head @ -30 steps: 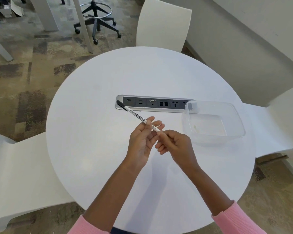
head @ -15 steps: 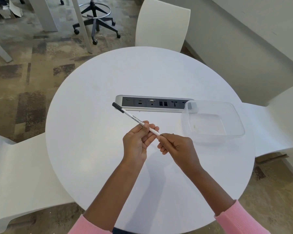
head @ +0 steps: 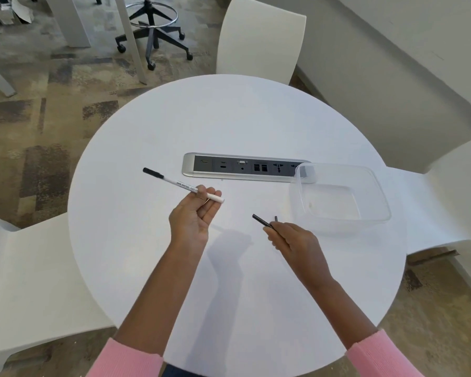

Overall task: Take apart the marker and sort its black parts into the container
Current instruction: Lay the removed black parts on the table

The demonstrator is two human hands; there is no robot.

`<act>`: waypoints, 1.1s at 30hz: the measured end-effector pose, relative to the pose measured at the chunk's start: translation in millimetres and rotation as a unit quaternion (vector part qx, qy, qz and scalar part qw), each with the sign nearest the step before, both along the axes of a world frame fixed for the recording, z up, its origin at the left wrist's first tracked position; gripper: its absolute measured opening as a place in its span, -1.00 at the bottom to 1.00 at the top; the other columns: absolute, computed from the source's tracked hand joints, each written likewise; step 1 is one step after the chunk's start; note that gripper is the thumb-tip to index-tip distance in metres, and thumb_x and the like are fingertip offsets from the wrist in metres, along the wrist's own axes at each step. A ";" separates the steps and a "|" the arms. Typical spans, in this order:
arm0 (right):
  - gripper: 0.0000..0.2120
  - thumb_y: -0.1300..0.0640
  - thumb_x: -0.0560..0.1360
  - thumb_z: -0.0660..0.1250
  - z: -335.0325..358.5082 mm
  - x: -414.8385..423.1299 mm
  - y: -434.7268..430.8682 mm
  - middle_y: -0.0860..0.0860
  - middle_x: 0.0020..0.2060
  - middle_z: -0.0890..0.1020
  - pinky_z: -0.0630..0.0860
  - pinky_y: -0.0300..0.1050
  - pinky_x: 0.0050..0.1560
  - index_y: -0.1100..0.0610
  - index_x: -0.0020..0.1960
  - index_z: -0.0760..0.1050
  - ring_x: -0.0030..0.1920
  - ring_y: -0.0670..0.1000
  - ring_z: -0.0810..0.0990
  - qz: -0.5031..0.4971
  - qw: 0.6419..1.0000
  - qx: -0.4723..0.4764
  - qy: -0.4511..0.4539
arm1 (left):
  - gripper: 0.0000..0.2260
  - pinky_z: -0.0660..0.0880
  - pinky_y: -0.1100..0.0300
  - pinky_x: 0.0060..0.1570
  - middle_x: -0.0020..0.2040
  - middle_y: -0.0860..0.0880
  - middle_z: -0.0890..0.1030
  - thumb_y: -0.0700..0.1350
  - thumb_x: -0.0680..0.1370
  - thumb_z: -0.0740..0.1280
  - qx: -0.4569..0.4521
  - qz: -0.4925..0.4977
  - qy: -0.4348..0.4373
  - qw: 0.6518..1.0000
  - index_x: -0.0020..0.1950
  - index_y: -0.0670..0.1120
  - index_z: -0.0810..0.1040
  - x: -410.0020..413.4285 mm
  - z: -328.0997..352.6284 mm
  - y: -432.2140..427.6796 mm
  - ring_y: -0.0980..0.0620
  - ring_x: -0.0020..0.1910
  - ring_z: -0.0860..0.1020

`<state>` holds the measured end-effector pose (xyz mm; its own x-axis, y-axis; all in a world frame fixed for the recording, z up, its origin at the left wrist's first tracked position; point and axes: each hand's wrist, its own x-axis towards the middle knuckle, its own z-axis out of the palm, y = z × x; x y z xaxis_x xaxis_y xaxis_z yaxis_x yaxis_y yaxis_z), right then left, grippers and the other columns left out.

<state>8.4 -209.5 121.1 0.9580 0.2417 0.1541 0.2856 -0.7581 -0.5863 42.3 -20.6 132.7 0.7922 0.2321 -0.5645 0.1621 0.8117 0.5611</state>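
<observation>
My left hand (head: 195,216) holds the white marker barrel (head: 184,187) above the table, its black cap (head: 152,172) pointing far left and its near end bare. My right hand (head: 291,239) grips a thin black inner rod (head: 261,221) pulled out of the barrel. A second small black piece (head: 276,218) sticks up from the same fingers. The clear plastic container (head: 375,213) stands just right of my right hand, with nothing black inside it.
A round white table (head: 229,126) carries a grey power-socket strip (head: 242,167) at its middle, partly behind the container. White chairs stand at the far side (head: 259,39), left (head: 25,268) and right (head: 446,186). A wheeled stool base (head: 152,36) is on the floor beyond.
My hands were together on the marker's end. They have pulled apart: the right hand drew the black rod out toward the right, the left hand moved the barrel left.
</observation>
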 end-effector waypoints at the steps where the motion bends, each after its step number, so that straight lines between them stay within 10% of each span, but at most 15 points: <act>1: -0.80 0.14 0.53 0.25 -5.6 1.9 0.7 0.22 -0.33 0.61 0.54 0.10 -0.23 0.28 -0.08 0.55 -0.32 0.21 0.56 -0.019 0.999 0.010 0.029 | -0.90 0.60 0.23 -0.42 -0.47 -0.03 0.65 -0.30 0.49 0.31 0.001 0.000 0.001 1.000 -0.23 -0.21 0.52 -0.1 -1.4 1.0 0.04 -0.42 0.66; 7: -0.79 0.16 0.55 0.20 -48.8 10.3 5.3 0.10 -0.21 0.51 0.24 -0.28 -0.24 0.23 0.01 0.56 -0.12 0.09 0.51 -0.093 0.987 0.025 0.127 | -0.91 0.60 0.22 -0.42 -0.47 -0.03 0.66 -0.31 0.49 0.31 -0.001 -0.016 0.017 1.000 -0.22 -0.22 0.52 -3.6 -8.4 -1.6 0.04 -0.42 0.66; 33: -0.78 0.24 0.52 0.22 -93.1 8.9 18.4 0.24 0.00 0.55 0.45 0.01 0.01 0.30 0.12 0.49 0.02 0.22 0.52 -0.207 0.963 -0.023 0.169 | -0.93 0.62 0.20 -0.42 -0.46 -0.08 0.66 -0.31 0.49 0.31 -0.033 -0.069 0.066 0.995 -0.19 -0.25 0.53 -11.4 -27.5 -10.1 0.01 -0.43 0.66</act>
<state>17.3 -191.1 28.0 0.9674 -0.1733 -0.1847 -0.2483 -0.7933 -0.5559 30.8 -30.7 105.2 0.7324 0.0864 -0.6754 0.3422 0.8108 0.4749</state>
